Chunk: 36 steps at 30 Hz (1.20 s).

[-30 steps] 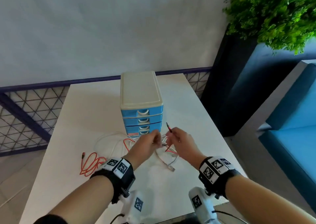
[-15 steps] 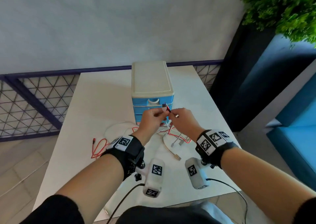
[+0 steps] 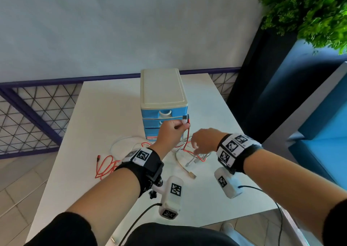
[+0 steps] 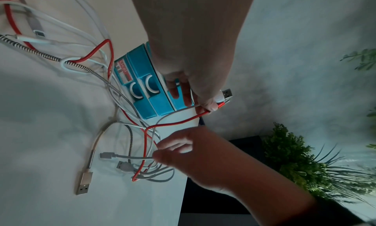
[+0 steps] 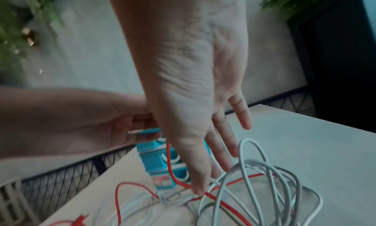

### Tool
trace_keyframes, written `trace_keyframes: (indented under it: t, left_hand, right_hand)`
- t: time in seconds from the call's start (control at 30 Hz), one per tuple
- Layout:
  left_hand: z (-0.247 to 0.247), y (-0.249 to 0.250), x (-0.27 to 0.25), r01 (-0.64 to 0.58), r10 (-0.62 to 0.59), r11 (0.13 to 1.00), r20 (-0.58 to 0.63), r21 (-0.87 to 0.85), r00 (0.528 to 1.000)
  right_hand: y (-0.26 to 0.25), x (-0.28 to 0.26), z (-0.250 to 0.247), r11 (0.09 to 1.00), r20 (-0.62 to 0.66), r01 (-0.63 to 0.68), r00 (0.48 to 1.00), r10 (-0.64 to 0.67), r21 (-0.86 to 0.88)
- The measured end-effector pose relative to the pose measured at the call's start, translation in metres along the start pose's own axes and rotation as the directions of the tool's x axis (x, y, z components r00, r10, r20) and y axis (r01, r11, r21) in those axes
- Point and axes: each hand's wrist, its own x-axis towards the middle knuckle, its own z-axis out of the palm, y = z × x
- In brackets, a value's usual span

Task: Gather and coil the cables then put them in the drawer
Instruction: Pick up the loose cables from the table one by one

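Note:
A small drawer unit (image 3: pixel 163 88) with a cream top and blue drawers (image 4: pixel 146 91), all closed, stands mid-table. My left hand (image 3: pixel 185 124) is raised in front of it and pinches together the USB plug ends (image 4: pixel 225 94) of a white cable and a red cable (image 4: pixel 179 121). These hang down to a tangle of white, grey, striped and red cables (image 3: pixel 189 155) on the table. My right hand (image 3: pixel 195 148) reaches down into that tangle. Its thumb and forefinger pinch a grey cable (image 4: pixel 130 157); the other fingers (image 5: pixel 240 117) stay straight.
A loose red cable bundle (image 3: pixel 105 167) lies at the left of the white table (image 3: pixel 105 114). A gold USB plug (image 3: pixel 191 175) points toward me. A dark planter with a green plant (image 3: pixel 308 9) and a blue seat (image 3: pixel 323 133) stand right of the table.
The right hand left the plug ends and dropped to the tangle on the table. The left hand kept the plugs and stayed raised before the drawers.

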Motion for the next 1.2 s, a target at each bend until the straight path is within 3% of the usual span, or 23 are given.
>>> trace_keyframes:
  t: [0.1,0.2,0.37,0.5,0.67,0.77,0.83,1.03,1.2]
  left_hand:
    - [0.0,0.002,0.003,0.014,-0.014,1.0,0.065,-0.007,0.998]
    - [0.0,0.002,0.008,0.059,-0.055,0.997,0.095,-0.047,0.994]
    - [-0.006,-0.008,0.022,0.094,-0.095,0.993,-0.001,-0.076,0.996]
    - [-0.011,-0.003,0.023,0.151,-0.151,0.982,0.011,-0.112,0.989]
    - [-0.014,-0.001,0.024,0.178,-0.177,0.979,0.018,-0.096,0.984]
    - [-0.014,0.006,0.021,0.182,-0.176,0.972,0.056,-0.148,0.983]
    - [-0.011,0.011,0.019,0.174,-0.162,0.966,0.079,-0.19,0.984]
    - [-0.006,0.015,0.017,0.204,-0.201,0.94,0.038,-0.275,0.979]
    - [-0.003,0.017,0.009,0.243,-0.231,0.916,0.074,-0.319,0.97]
  right_hand:
    - [-0.007,0.006,0.002,0.998,0.064,0.008,0.998,-0.004,-0.055]
    - [-0.002,0.01,-0.001,0.999,0.043,0.033,0.999,-0.032,-0.014]
    - [0.029,0.008,-0.022,0.986,0.009,-0.04,0.999,0.039,0.162]
    - [0.048,0.008,-0.019,0.924,-0.155,-0.049,0.981,0.116,0.379]
    - [0.065,0.012,-0.006,0.658,-0.288,0.068,0.929,0.232,0.75]
    - [0.052,0.015,-0.006,0.432,-0.406,0.286,0.888,0.216,0.855]
    - [0.038,0.017,-0.006,0.342,-0.426,0.345,0.883,0.197,0.874]
    - [0.011,0.015,0.007,0.389,-0.465,0.361,0.859,0.215,0.848]
    - [0.011,0.014,0.012,0.524,-0.484,0.318,0.848,0.216,0.79]
